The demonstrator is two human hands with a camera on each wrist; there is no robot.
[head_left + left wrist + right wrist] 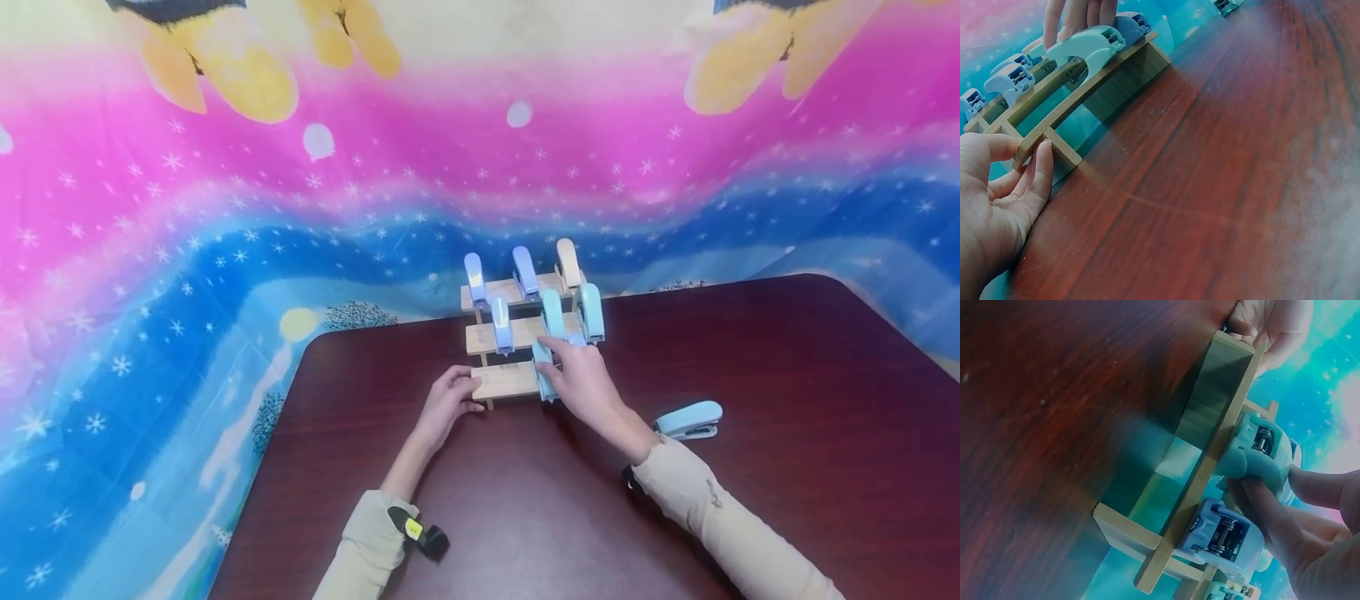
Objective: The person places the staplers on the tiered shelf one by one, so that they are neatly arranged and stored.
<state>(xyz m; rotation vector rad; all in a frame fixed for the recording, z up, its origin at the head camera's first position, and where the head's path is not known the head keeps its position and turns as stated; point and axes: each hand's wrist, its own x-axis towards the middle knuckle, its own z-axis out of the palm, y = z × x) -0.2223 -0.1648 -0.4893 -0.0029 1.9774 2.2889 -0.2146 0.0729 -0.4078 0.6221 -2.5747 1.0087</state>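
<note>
A three-step wooden rack [502, 382] stands on the table with staplers on its steps. My left hand [441, 410] grips the left end of the lowest step, thumb and fingers around the board in the left wrist view. With my right hand [588, 385] I pinch a light teal stapler [1257, 453] that stands on this lowest step, near its middle. Just right of it on the same step is a periwinkle stapler [1222, 537], mostly hidden behind my right hand in the head view.
On the middle step are a periwinkle stapler [502, 323] and two teal ones [592, 312]. The top step bears two periwinkle staplers [524, 271] and a cream one [567, 262]. A light blue stapler [690, 420] lies on the table [810, 467], right of the rack. A printed cloth [420, 158] hangs behind.
</note>
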